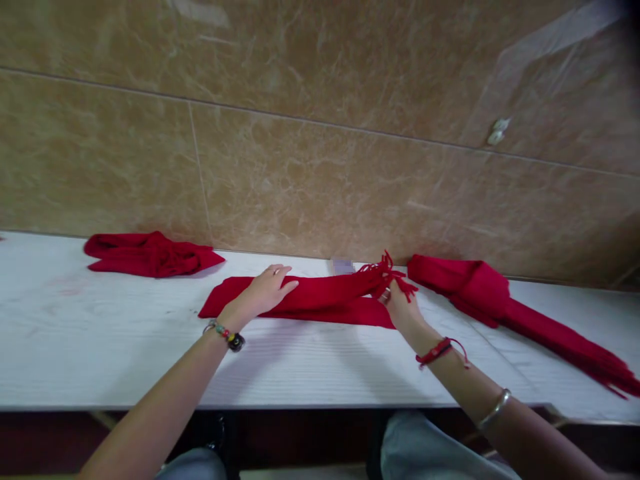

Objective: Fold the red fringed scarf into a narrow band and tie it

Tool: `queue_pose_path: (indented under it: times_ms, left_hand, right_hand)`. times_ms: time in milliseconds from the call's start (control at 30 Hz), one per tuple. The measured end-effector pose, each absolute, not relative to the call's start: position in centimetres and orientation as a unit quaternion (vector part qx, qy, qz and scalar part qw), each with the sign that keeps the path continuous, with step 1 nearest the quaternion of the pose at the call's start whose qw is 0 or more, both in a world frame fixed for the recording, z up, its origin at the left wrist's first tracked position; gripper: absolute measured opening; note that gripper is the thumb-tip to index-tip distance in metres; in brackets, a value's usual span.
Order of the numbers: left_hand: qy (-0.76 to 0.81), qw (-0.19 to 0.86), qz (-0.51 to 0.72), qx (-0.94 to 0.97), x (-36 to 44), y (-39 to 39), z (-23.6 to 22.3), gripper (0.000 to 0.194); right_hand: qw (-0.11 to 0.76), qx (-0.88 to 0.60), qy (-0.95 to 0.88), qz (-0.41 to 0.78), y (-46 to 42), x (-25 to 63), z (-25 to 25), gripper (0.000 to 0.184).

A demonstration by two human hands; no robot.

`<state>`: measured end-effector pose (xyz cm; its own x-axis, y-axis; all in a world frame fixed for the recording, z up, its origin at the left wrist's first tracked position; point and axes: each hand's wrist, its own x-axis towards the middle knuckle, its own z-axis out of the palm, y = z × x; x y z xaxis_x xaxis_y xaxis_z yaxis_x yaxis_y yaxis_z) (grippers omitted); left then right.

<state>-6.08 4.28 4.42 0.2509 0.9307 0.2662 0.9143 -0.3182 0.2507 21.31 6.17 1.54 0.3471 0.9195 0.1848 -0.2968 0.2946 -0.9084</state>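
A red fringed scarf (pixel 320 297) lies lengthwise in front of me in a long narrow fold on the white tabletop. My left hand (pixel 267 288) rests on its left part, fingers stretched out and thumb apart. At the scarf's right end, my right hand (pixel 401 308) has its fingers closed on the fringed end, which is lifted a little above the lower layer. Loose tassels stick out above and beside those fingers. The fingertips of my right hand are partly hidden by the fringe.
A bundled red cloth (pixel 153 257) lies to the left near the wall. Another red scarf (pixel 480 293), loosely folded, stretches to the right edge with its fringe. A small clear flat item (pixel 343 266) lies behind the middle scarf. The tan tiled wall (pixel 300 180) bounds the white table (pixel 125 353).
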Motion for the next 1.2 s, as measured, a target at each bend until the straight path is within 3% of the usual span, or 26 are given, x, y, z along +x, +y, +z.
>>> queue_pose_path:
  times_ms: [233,400,633,700,833,933,1067,1200]
  left_hand:
    - [0.503,-0.049,0.047,0.862,-2.3,3.9,2.6,0.047]
    - [0.441,-0.093,-0.007,0.893,0.8,3.9,2.4,0.046]
    - [0.43,-0.095,-0.025,0.897,4.1,4.2,3.0,0.033]
    - [0.447,-0.093,-0.028,0.889,4.4,4.4,3.1,0.033]
    - [0.459,-0.082,-0.027,0.884,4.3,4.8,3.2,0.042]
    - [0.45,-0.092,-0.022,0.888,3.9,5.0,3.2,0.03]
    - [0.424,-0.113,-0.032,0.898,3.8,5.0,2.9,0.022]
    - [0.415,-0.121,-0.033,0.901,4.0,4.9,2.6,0.026]
  right_hand:
    - [0.643,-0.494,-0.397,0.43,6.1,24.5,-1.5,0.032]
    - [0.601,-0.517,-0.458,0.402,5.8,26.8,-1.9,0.022]
    - [0.563,-0.568,-0.537,0.267,6.9,30.0,0.7,0.023]
    - [0.507,-0.546,-0.626,0.231,7.5,29.0,2.0,0.023]
    - [0.251,-0.441,-0.859,0.069,8.9,25.3,2.9,0.04]
    - [0.156,-0.414,-0.896,0.036,9.7,23.1,1.9,0.047]
    - [0.149,-0.446,-0.882,0.025,10.3,22.8,1.0,0.03]
    - [0.177,-0.514,-0.839,0.024,10.9,25.2,1.9,0.027]
